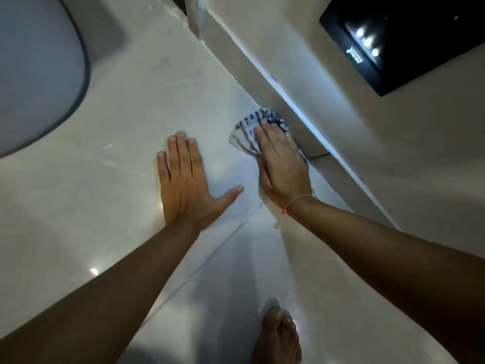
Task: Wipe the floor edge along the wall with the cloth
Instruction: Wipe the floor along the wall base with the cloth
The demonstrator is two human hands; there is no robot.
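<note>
A blue-and-white checked cloth (253, 127) lies bunched on the pale tiled floor (131, 127), right against the base of the wall (296, 122). My right hand (280, 164) presses flat on the cloth, fingers pointing toward the wall's skirting; a thin bracelet circles its wrist. Much of the cloth is hidden under that hand. To the left, my left hand (187, 185) rests palm-down on the bare tile with fingers spread, holding nothing.
A large grey rounded object (36, 69) fills the upper left. A black glossy panel (401, 40) hangs on the wall at the upper right. A thin dark cable (319, 155) lies by the skirting. My bare foot (278, 337) stands at the bottom.
</note>
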